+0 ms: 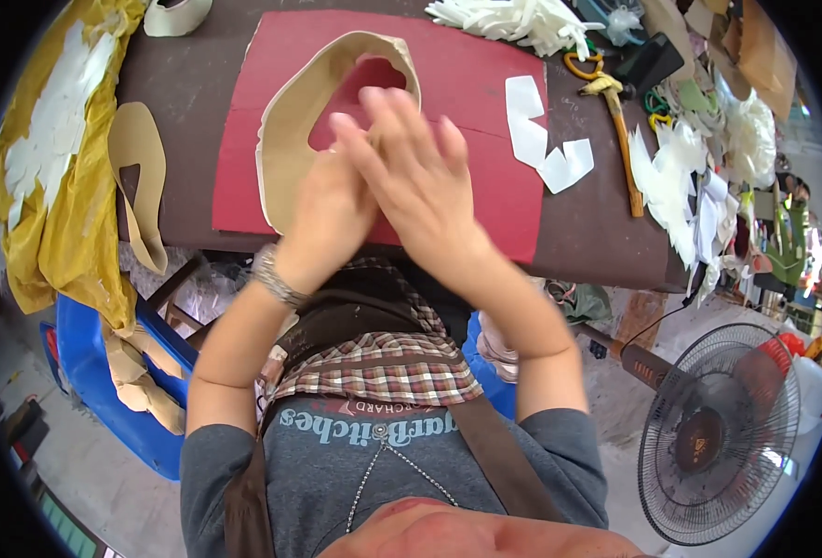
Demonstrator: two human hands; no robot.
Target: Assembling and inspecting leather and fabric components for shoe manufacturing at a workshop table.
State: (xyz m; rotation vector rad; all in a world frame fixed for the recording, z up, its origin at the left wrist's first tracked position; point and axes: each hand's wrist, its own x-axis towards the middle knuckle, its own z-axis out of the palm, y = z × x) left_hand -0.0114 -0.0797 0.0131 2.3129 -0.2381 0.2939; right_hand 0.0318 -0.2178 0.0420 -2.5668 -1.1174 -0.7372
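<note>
My left hand (332, 200), with a silvery band at the wrist, meets my right hand (429, 200) over the table's near side. The right hand lies across the left, palms toward each other, fingers stretched out and a little blurred. Part of the left hand's fingers is hidden behind the right. Neither hand shows anything held. Beneath and just beyond them, a tan curved shoe-upper piece (290, 139) with a pale edge lies on a red board (485, 205). The hands cover its near right part.
White cut pieces (525, 121) lie on the board's right edge. A hammer (627, 153), scissors (583, 63) and white scraps (676, 186) are farther right. At left are another tan piece (141, 139), a yellow bag (85, 251) and a blue chair (141, 437). A fan (708, 437) stands lower right.
</note>
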